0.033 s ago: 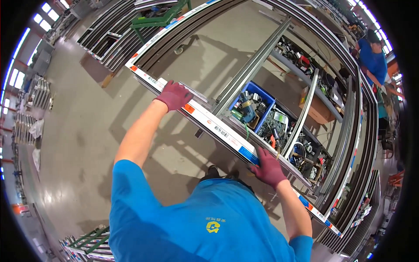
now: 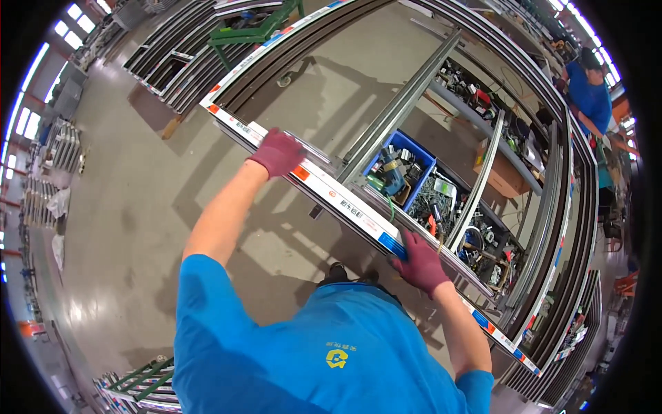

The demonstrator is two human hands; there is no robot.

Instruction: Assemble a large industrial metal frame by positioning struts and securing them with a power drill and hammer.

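Note:
A long aluminium profile (image 2: 343, 199) covered in white film with orange and blue patches lies along the near side of a big window frame (image 2: 227, 119). Near its left end my left hand (image 2: 278, 152), in a maroon glove, is closed over it, fingers bent across the top. My right hand (image 2: 421, 263), gloved alike, grips the blue-marked right end, thumb on the near side. The undersides of both grips are hidden.
Inside the frame, crossbars (image 2: 400, 103) run over a blue bin (image 2: 431, 172) of tools and trays of screws (image 2: 441, 196). A cardboard box (image 2: 507, 176) sits beyond. Stacked frames (image 2: 172, 65) stand far left, by a green stand (image 2: 252, 31). A co-worker in blue (image 2: 589, 90) is far right.

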